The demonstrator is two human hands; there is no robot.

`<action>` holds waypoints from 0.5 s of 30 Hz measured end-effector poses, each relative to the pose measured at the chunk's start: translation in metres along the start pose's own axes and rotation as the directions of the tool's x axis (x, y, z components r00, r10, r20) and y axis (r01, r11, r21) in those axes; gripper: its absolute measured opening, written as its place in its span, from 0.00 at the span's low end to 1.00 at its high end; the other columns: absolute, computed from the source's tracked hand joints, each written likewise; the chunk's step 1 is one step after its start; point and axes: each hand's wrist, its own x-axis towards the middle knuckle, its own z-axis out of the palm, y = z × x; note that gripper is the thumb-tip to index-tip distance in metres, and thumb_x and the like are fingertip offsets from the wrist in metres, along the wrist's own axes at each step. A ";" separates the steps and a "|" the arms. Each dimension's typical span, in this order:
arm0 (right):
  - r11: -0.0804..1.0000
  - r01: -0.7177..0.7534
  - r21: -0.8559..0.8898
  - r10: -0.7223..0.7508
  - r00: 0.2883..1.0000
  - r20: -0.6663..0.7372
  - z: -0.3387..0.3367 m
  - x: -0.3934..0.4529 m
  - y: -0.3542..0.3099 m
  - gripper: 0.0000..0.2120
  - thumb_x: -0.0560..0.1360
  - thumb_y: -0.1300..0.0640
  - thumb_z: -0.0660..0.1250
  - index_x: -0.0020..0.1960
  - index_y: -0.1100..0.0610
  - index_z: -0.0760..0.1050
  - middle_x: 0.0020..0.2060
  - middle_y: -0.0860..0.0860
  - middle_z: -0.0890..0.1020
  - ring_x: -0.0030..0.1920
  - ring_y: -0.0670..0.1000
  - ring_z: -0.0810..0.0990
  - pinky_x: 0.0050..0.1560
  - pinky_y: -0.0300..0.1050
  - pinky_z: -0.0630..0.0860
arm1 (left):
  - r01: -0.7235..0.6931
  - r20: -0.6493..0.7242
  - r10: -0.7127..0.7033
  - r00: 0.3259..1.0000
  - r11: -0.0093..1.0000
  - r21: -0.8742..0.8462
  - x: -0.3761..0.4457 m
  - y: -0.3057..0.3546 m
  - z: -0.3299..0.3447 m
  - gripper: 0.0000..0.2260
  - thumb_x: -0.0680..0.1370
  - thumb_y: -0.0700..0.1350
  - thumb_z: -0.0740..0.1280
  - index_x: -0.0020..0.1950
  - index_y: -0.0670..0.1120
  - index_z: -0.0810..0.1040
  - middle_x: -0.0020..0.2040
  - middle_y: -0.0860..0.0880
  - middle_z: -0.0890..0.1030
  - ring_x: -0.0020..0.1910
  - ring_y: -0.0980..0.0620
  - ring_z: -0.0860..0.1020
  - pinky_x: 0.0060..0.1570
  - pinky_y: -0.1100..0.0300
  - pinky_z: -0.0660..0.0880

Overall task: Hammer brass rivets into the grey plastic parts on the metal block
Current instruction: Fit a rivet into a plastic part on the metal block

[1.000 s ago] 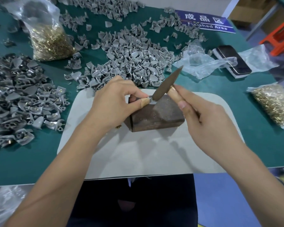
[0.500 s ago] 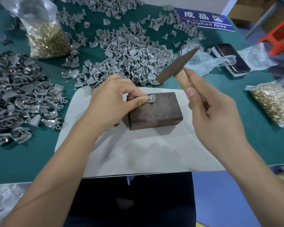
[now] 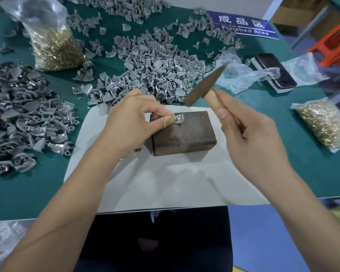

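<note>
Our left hand [image 3: 130,122] pinching small grey plastic part [image 3: 178,119] on dark rectangular metal block [image 3: 185,134], our right hand [image 3: 249,138] gripping wooden-handled hammer [image 3: 204,85], blurred head apparently slanting down-left.

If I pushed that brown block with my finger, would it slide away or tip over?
Probably neither. The metal block looks solid and thick, so it is likely heavy for its size. It lies on a wide flat face on the white mat, so tipping seems unlikely. It serves as the base under the grey part for hammering, which suggests it resists a light push.
</note>
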 end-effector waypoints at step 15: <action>0.901 -0.241 -0.361 0.225 0.971 -0.086 0.004 0.009 0.022 0.17 0.84 0.55 0.55 0.71 0.48 0.72 0.49 0.57 0.81 0.44 0.61 0.73 0.41 0.51 0.65 | -0.024 -0.015 0.024 1.000 0.999 0.022 -0.003 -0.002 0.002 0.05 0.75 0.59 0.73 0.47 0.60 0.85 0.38 0.60 0.78 0.47 0.55 0.73 0.50 0.48 0.74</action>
